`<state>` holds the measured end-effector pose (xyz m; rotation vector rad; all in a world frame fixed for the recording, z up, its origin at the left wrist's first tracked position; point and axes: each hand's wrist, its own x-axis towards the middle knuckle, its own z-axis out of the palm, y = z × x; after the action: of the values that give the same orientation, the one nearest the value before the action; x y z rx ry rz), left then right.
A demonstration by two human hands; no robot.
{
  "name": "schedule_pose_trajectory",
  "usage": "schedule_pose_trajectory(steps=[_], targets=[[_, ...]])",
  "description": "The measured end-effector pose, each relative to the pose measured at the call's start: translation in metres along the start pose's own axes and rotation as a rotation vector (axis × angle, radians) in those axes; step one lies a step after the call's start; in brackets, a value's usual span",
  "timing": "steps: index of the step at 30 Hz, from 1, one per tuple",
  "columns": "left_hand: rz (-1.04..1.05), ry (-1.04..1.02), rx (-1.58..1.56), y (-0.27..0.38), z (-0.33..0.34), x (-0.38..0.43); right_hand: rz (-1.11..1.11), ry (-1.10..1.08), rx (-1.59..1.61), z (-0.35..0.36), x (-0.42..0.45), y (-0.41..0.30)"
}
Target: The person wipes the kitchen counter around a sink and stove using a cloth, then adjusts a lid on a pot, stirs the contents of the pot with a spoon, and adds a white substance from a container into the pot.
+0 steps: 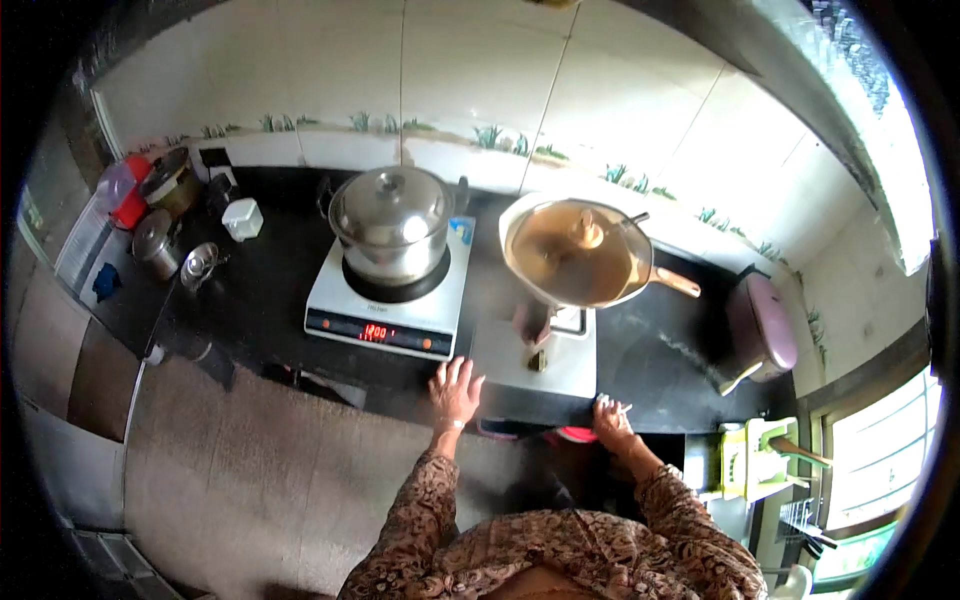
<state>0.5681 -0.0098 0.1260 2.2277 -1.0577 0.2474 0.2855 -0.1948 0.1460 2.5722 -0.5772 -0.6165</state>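
My left hand (pixel 455 391) rests on the counter's front edge, fingers spread and nothing in it, just below the corner of an electric cooktop (pixel 375 322). A lidded steel pot (pixel 394 225) sits on that cooktop, whose red display is lit. Farther right along the edge is my right hand (pixel 615 421), its fingers curled. Something small and pale shows at the fingertips; whether it is held is unclear. Between and beyond my hands lies a gas stove (pixel 566 367). On it stands a wok (pixel 517 232) under a glass lid (pixel 577 259), its handle pointing right.
A pink lidded container (pixel 761 326) stands at the counter's right end. Past it is a yellow-green rack (pixel 757 457) with a wooden utensil. At left are a small white container (pixel 242 220), a steel bowl (pixel 199 264) and a lidded pot (pixel 155 240). A tiled wall (pixel 465 75) backs the counter.
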Motion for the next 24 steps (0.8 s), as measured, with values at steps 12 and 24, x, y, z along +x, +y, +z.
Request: schedule_pose_trajectory(steps=[12, 24], targets=[[0.035, -0.062, -0.055, -0.012, -0.002, 0.002, -0.137, 0.101, 0.095, 0.001, 0.005, 0.013], [-0.062, -0.158, -0.153, -0.004, -0.008, 0.007, 0.344, -0.159, 1.441, -0.038, -0.014, 0.057]])
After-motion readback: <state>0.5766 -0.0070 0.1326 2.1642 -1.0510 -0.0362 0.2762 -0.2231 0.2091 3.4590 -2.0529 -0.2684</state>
